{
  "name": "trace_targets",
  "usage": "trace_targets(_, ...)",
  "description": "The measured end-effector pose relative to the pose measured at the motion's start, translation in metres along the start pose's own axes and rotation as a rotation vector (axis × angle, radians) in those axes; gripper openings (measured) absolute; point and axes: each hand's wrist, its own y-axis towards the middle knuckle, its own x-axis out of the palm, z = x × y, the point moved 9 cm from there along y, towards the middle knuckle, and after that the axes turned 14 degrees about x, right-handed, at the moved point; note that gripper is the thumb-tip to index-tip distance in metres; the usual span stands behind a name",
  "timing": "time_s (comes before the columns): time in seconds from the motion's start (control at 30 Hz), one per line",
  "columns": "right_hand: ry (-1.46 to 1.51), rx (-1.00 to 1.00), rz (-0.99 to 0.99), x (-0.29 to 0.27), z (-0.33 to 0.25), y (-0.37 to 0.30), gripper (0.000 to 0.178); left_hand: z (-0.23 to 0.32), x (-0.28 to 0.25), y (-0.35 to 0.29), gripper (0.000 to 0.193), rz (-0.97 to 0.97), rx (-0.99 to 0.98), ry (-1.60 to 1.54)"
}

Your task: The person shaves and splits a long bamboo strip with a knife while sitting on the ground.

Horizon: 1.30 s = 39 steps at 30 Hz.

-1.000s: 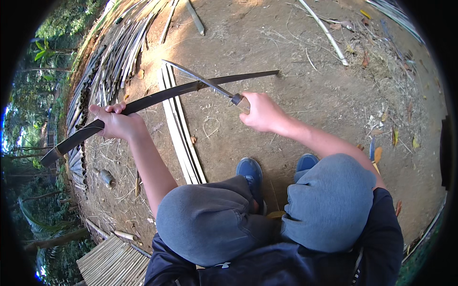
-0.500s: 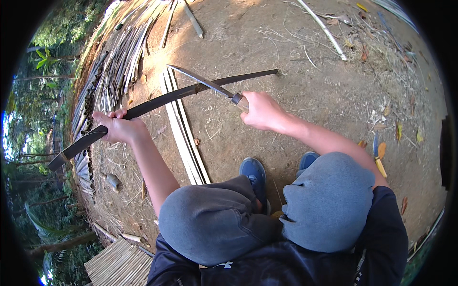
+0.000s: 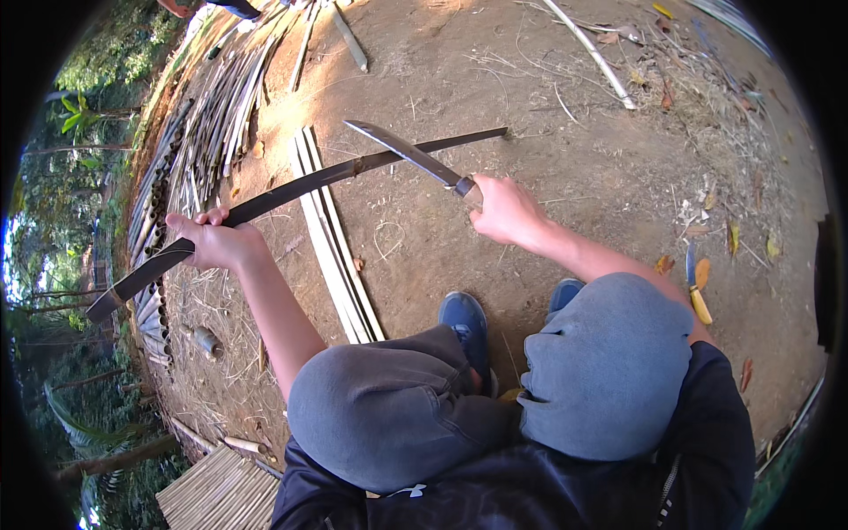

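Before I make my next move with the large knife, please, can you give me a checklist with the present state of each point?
1. Right hand grips the large knife: ok.
2. Left hand grips the dark strip: ok.
3. Left hand apart from the large knife: ok.
4. Large knife touching the dark strip: cannot tell; they cross in view.
5. Yellow-handled knife out of both hands: ok, on the ground.

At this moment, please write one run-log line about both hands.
left hand: holds dark strip | right hand: grips large knife, crossing dark strip in view | ground: pale strips, yellow-handled knife
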Motion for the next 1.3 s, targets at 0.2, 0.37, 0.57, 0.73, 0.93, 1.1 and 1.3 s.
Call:
trace_targets(0.2, 0.051, 0.168, -0.040, -0.011, 0.038, 0.025, 0.020, 0.001, 0.001, -0.008, 0.061, 0.091, 0.025, 0.037)
trace_targets(0.37, 0.066, 0.060, 0.042, -0.003, 0.051, 0.016, 0.030, 0.004, 0.009, -0.008, 0.057, 0.010, 0.054, -0.006)
trace_targets(0.57, 0.028, 0.347, -0.036, -0.016, 0.127, 0.084, 0.014, 0.004, 0.014, -0.008, 0.024, -0.005, 0.052, -0.022)
trace_targets(0.73, 0.149, 0.184, -0.037, -0.025, 0.063, 0.023, 0.019, 0.012, 0.031, -0.017, 0.020, -0.064, 0.069, -0.066)
trace_targets(0.93, 0.051, -0.192, -0.127, -0.028, -0.042, -0.023, 0.023, 0.020, 0.030, -0.016, 0.021, -0.048, 0.078, -0.043)
trace_targets(1.1, 0.054, -0.094, -0.167, -0.021, -0.021, 0.008, 0.024, 0.012, 0.027, -0.020, 0.017, -0.097, 0.028, -0.056)
trace_targets(1.3, -0.011, -0.133, -0.130, -0.014, -0.032, -0.002, 0.024, 0.010, 0.025, -0.016, 0.019, -0.188, -0.031, -0.154)
